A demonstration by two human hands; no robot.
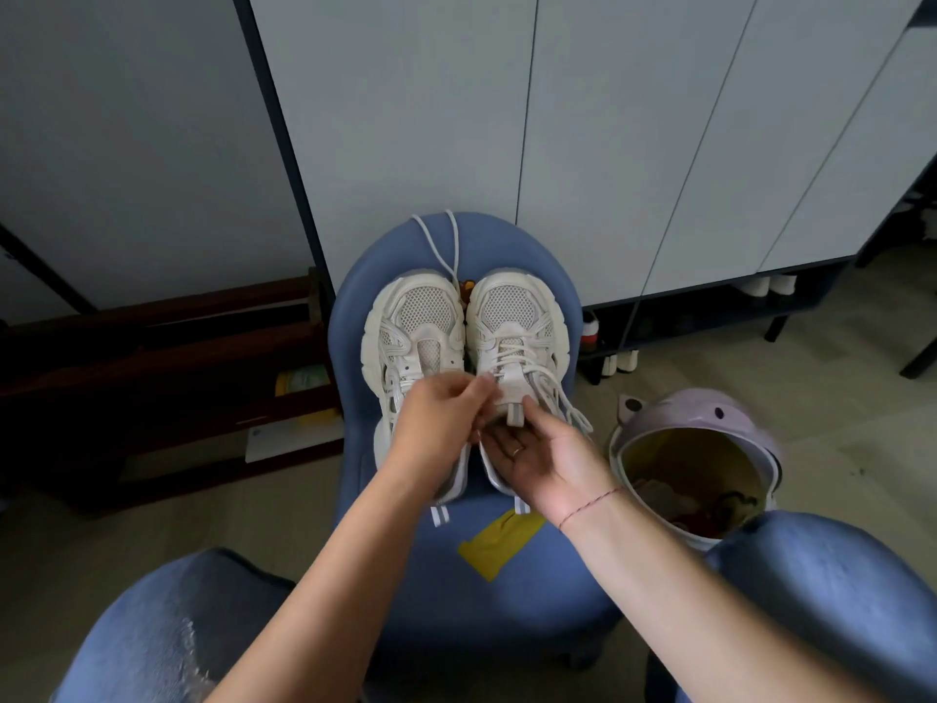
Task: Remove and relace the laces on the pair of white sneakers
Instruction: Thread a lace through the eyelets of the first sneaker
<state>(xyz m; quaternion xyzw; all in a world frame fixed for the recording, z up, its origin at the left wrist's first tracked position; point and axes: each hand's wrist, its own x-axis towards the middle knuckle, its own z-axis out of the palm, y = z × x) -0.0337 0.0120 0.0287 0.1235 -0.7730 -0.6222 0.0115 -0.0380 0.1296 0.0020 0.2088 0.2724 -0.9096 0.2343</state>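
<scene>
Head view: my left hand pinches limp lace of sneaker, right side of stool; right hand slack, palm-up. Better hold probably near eyelets.

Pale grey cabinet doors stand behind a blue stool on beige floor, dark wooden bench left.

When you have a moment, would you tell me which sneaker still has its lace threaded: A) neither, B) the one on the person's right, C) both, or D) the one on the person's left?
B: the right-hand sneaker shows crossed lacing over its tongue, while the left-hand sneaker has a bare tongue and a loose lace lies on the blue chair beyond the toes.
</scene>
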